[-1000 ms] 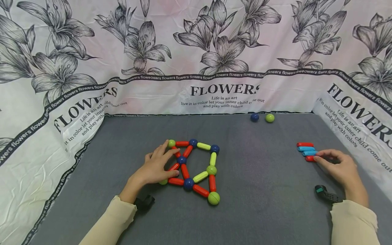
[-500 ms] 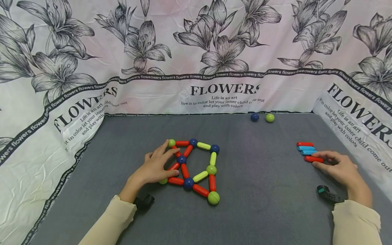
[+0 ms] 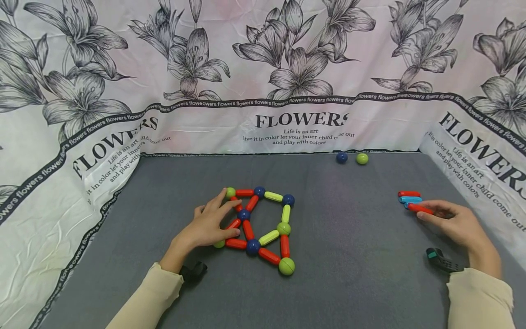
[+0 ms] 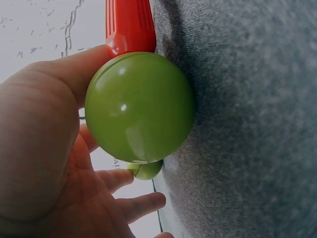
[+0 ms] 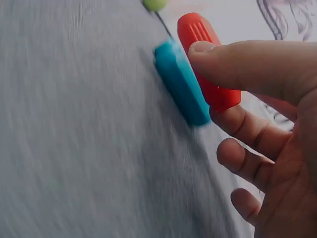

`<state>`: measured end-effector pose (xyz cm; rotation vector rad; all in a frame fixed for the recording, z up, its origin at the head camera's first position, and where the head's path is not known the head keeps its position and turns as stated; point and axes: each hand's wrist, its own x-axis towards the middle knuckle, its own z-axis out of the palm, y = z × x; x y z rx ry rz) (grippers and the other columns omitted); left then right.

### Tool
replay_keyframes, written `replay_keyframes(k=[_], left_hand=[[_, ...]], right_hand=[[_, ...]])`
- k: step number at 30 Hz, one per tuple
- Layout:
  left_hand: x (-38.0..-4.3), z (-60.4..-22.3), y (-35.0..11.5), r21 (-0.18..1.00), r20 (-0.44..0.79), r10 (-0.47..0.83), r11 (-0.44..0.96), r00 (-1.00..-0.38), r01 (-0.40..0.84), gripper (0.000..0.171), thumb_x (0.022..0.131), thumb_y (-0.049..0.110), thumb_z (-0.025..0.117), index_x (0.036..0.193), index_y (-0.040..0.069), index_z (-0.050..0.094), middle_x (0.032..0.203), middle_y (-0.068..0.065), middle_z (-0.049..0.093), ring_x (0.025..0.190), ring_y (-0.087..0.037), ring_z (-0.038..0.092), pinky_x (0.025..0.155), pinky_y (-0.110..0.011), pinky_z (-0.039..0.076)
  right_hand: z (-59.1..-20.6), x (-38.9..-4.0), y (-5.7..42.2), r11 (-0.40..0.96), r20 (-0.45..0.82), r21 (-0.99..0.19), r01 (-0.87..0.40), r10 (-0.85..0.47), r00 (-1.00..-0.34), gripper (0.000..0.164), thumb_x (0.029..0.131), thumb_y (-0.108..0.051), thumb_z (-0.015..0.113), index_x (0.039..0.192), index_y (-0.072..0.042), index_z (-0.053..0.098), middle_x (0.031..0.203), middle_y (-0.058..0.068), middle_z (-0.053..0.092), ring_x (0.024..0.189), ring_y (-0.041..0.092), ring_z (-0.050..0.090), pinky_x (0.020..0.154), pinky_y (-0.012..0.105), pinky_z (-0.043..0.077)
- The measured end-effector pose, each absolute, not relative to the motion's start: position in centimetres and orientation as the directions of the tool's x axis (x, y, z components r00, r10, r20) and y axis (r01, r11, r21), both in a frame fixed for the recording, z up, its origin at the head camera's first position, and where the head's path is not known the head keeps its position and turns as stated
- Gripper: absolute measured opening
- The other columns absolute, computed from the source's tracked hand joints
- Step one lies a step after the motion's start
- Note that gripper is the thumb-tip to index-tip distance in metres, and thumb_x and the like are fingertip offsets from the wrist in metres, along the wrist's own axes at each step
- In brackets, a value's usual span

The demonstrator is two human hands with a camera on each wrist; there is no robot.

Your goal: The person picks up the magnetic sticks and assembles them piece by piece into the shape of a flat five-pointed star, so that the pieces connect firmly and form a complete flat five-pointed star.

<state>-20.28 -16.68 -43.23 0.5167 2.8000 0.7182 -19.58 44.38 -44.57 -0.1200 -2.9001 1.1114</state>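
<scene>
My left hand (image 3: 211, 221) lies spread over the left side of a flat frame of magnetic rods and balls. Its thumb is by a red rod (image 3: 236, 243), and a finger reaches the far green ball (image 3: 230, 192). Close up in the left wrist view, a green ball (image 4: 141, 109) sits between palm and table, joined to a red rod (image 4: 130, 27). Over on the right, my right hand (image 3: 460, 226) pinches a loose red magnetic rod (image 3: 420, 209) between thumb and fingers. Just below it lies a blue rod (image 5: 181, 82), mostly hidden in the head view.
Another blue rod (image 3: 410, 199) and a red rod (image 3: 409, 194) lie beside the right hand. A blue ball (image 3: 341, 157) and a green ball (image 3: 362, 158) rest at the table's back edge. Flower-printed cloth (image 3: 302, 123) walls the grey table (image 3: 349, 256).
My right hand has drawn the nearest red rod rightward from the row, then raised it slightly over the blue rod. My left hand and the frame have stayed put.
</scene>
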Motion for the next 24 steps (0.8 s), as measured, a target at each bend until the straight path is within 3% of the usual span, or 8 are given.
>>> replay_keyframes(k=[7,13,17,24], left_hand=[[-20.2,-43.3,-16.7,0.507,-0.098,0.39,0.811,-0.916,0.291,0.074,0.091,0.041,0.076,0.156,0.027,0.043,0.173,-0.013,0.005,0.155,-0.044,0.02,0.112,-0.072,0.013],[-20.2,-43.4,-16.7,0.5,-0.096,0.391,0.814,-0.915,0.295,0.073,0.091,0.04,0.075,0.156,0.027,0.043,0.173,-0.014,0.004,0.154,-0.044,0.02,0.111,-0.072,0.015],[-20.3,-43.4,-16.6,0.495,-0.101,0.392,0.817,-0.914,0.295,0.073,0.092,0.041,0.074,0.156,0.028,0.042,0.173,-0.014,0.003,0.154,-0.044,0.019,0.111,-0.072,0.015],[-20.3,-43.4,-16.4,0.49,-0.103,0.398,0.818,-0.912,0.302,0.071,0.093,0.041,0.073,0.156,0.031,0.042,0.173,-0.015,0.002,0.154,-0.045,0.019,0.111,-0.073,0.015]], right_hand=[[-44.1,-20.9,40.7,0.722,0.099,-0.687,-0.081,-0.017,-0.995,0.031,0.092,-0.032,0.077,0.116,-0.013,0.072,0.09,-0.026,0.058,0.077,0.0,0.05,0.063,0.023,0.039],[-43.9,-22.3,34.7,0.682,0.132,-0.691,-0.238,-0.204,-0.97,0.028,0.092,-0.026,0.077,0.118,-0.014,0.074,0.1,-0.01,0.066,0.08,0.006,0.055,0.066,0.023,0.045],[-44.4,-23.0,30.5,0.62,0.155,-0.703,-0.348,-0.345,-0.926,0.023,0.092,-0.018,0.077,0.114,-0.015,0.075,0.097,0.0,0.066,0.08,0.009,0.053,0.067,0.025,0.045],[-45.3,-22.8,24.3,0.508,0.182,-0.741,-0.439,-0.478,-0.86,0.022,0.09,-0.014,0.079,0.111,-0.018,0.075,0.09,-0.001,0.062,0.074,0.01,0.052,0.064,0.024,0.043]])
